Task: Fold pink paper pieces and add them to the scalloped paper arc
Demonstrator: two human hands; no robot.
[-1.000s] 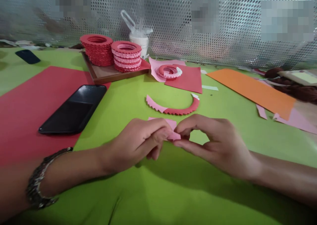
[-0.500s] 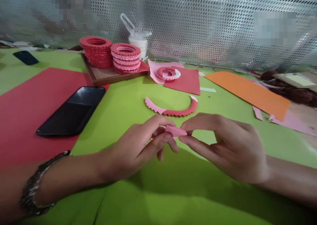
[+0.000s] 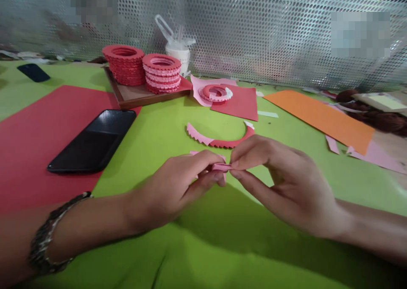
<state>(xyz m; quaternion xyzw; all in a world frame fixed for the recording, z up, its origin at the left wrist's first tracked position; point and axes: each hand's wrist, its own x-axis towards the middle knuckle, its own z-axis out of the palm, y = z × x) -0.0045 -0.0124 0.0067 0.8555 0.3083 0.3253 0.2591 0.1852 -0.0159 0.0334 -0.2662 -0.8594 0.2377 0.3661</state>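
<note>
Head view: I have both hands over the green worktop (image 3: 159, 132). The left hand (image 3: 173, 187) is closed on a folded pink paper (image 3: 221, 167), thumb below and fingers above. The right hand (image 3: 286, 187) pinches the right end of the same paper between thumb and forefinger. The folded pink paper lies between the two hands, well apart from the worktop's far edge.

Just beyond them, a toothed paper arc (image 3: 219, 143), pink and red, rests on the worktop; the right hand hides part of it. Near the far edge, a brown tray (image 3: 155, 98) carries a red ring stack (image 3: 127, 68) and a pink-and-red ring stack (image 3: 163, 74). Toward the right edge I see an orange sheet (image 3: 321, 117); toward the left edge, a red sheet (image 3: 38, 127).
</note>
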